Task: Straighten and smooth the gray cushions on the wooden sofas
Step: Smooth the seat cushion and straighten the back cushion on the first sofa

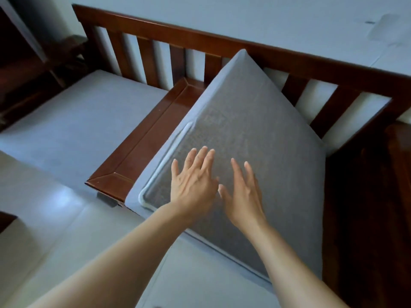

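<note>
A large gray cushion with white piping lies on the seat of a dark wooden sofa. Its far corner rises against the slatted backrest. My left hand lies flat on the cushion's near left part, fingers straight and spread. My right hand is right beside it, fingers straight, on or just over the fabric. A second gray cushion lies flat on the seat to the left.
A flat wooden divider of the sofa frame separates the two seats. A dark wooden armrest bounds the right side. Pale tiled floor lies in front, and a white wall stands behind the backrest.
</note>
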Available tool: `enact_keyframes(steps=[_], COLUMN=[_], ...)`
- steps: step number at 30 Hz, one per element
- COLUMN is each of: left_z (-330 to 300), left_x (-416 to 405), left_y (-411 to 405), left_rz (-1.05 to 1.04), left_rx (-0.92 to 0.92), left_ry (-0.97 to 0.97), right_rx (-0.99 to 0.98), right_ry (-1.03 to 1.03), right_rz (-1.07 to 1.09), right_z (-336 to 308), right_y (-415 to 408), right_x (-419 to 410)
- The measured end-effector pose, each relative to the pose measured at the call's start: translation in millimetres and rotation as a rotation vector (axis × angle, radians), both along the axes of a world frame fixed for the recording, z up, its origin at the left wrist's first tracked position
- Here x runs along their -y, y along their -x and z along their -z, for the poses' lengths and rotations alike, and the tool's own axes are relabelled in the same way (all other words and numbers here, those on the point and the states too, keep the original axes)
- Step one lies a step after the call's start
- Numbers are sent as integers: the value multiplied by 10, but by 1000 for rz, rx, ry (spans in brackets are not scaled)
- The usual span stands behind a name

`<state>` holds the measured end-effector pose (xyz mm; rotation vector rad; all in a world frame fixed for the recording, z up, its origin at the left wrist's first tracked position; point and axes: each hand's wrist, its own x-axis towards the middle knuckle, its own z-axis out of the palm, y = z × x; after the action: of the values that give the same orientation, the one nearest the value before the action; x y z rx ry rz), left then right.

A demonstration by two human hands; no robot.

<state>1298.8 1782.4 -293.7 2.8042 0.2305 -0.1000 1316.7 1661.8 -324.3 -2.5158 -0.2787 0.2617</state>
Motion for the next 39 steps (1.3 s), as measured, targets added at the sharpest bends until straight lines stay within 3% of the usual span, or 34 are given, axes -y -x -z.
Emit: enact_keyframes(steps=[4, 11, 17, 21, 28, 39], left_z=[47, 514, 893, 1036, 1042, 772], left_x=[-753, -1671, -1834, -1888, -1835, -1499], left_y=[25, -87, -176, -306, -490, -456], left_rz=[-103, -277, -331, -429, -613, -632], left_rx=[-9, -214, -418, -454, -565, -467], left_ry=[187, 589, 792, 899, 951, 921], right_rx=[-91, -213, -176, -209, -203, -192], right_ry=[29, 88, 189, 204, 212, 91], right_rz=[7, 64, 151, 205, 238, 259], right_z=[-169, -146, 5, 9, 0, -315], right_y=[45, 61, 104, 117, 155, 284], right_x=[-698, -1613, -1807, -1822, -1815, -1492])
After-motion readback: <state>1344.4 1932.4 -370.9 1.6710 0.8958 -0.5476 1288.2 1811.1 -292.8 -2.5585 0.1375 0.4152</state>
